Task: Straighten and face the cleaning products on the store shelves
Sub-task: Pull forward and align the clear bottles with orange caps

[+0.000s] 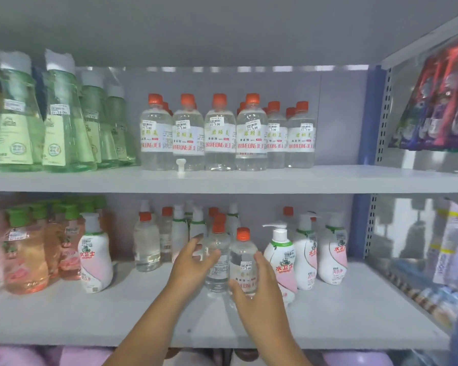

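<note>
The clear bottles (243,262) are seen to be glossy plastic, with paper labels. The shelf (328,313) is finished matt and smooth.

Two bare forearms rise from the bottom middle of the frame, ending in the left hand (193,262) and right hand (254,291), with no sleeves, gloves, rings or watch showing on either.

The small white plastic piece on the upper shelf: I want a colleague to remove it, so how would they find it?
Go to the upper shelf, to its row of clear orange-capped bottles. At the shelf's front edge, before the second bottle from the left, stands a small white plastic piece. Unlike everything around it, it is no bottle: tiny, knob-topped, unlabelled.
</note>
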The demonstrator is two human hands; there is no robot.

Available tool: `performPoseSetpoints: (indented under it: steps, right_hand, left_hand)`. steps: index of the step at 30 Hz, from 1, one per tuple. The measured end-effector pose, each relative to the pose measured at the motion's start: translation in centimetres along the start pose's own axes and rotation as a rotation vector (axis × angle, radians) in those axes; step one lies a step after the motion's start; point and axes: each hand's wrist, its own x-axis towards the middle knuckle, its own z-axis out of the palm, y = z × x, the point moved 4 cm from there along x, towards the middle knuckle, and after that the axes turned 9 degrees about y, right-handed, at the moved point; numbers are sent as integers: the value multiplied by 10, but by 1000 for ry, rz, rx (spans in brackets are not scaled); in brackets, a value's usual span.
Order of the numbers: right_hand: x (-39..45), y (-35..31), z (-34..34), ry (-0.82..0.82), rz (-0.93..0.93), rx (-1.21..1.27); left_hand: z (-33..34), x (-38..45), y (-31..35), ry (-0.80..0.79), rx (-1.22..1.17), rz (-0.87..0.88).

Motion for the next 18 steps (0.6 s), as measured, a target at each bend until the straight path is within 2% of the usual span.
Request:
performPoseSetpoints:
  steps: [3,6,11,18]
  right_hand:
    - [14,11,7,28,28,-47]
    - [28,19,14,54,145,2]
    - [41,19,19,41,91,62]
    - [37,26,5,-32,123,142]
  left_hand:
    - [9,9,-5,-81,-3,13]
    - [15,12,-6,-142,-45,10]
    - [5,16,-6,-149,-100,4]
    - [-28,-9,3,-142,-89,50]
